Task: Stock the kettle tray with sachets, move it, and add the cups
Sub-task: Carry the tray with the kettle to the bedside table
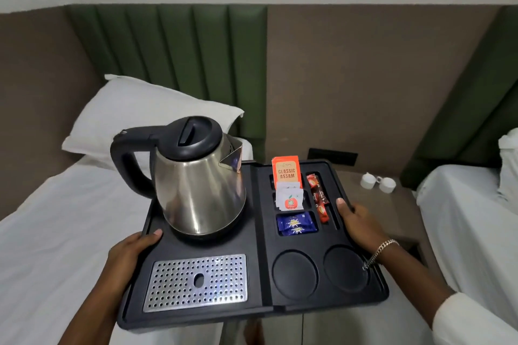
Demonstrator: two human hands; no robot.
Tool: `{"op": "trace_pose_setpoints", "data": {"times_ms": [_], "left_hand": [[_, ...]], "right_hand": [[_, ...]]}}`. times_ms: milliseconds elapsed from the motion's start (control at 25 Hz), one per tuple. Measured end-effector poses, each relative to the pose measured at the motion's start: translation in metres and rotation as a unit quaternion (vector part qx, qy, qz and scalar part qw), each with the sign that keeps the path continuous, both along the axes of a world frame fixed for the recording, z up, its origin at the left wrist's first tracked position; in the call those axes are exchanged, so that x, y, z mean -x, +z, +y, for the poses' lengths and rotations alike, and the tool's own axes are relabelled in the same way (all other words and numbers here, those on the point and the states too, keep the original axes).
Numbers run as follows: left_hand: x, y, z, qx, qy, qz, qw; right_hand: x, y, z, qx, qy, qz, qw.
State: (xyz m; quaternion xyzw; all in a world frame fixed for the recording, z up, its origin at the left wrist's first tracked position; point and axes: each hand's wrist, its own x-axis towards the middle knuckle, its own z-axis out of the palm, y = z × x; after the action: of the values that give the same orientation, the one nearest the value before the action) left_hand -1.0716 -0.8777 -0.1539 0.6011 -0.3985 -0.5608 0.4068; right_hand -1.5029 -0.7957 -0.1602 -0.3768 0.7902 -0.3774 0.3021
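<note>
The tray [260, 241] is in the air between two beds, my left hand [131, 249] clamped on its left edge and my right hand [357, 221] on its right, with the kettle [193, 176] standing on it and the sachets [294, 199] already slotted in, so I judge I am at the carrying step. Next I must set it level on the bedside table [403, 213] without tipping the kettle. Then the two cups [378, 182] waiting there go into the empty round hollows [319, 272].

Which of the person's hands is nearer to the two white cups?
The right hand: it grips the tray's right edge, just short of the white cups. The left hand grips the tray's opposite edge.
</note>
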Motion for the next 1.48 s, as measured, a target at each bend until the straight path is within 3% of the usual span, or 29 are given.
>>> {"op": "trace_pose_setpoints", "data": {"times_ms": [400, 880, 1160, 1360, 1480], "left_hand": [[0.15, 0.006, -0.253, -0.007, -0.082, -0.019, 0.996], [0.318, -0.053, -0.414, -0.021, -0.062, -0.076, 0.995], [0.353, -0.162, -0.475, -0.05, -0.1, -0.108, 0.988], [0.373, -0.276, -0.473, -0.056, -0.131, -0.126, 0.982], [0.398, -0.336, -0.46, -0.072, -0.184, -0.121, 0.973]], "right_hand": [[0.127, -0.015, -0.187, -0.011, -0.083, 0.024, 0.996], [0.292, -0.074, -0.355, -0.044, -0.064, 0.007, 0.997], [0.325, -0.173, -0.419, -0.065, -0.093, 0.022, 0.993], [0.339, -0.293, -0.387, -0.087, -0.141, -0.035, 0.986], [0.354, -0.352, -0.357, -0.12, -0.163, -0.022, 0.979]]}}
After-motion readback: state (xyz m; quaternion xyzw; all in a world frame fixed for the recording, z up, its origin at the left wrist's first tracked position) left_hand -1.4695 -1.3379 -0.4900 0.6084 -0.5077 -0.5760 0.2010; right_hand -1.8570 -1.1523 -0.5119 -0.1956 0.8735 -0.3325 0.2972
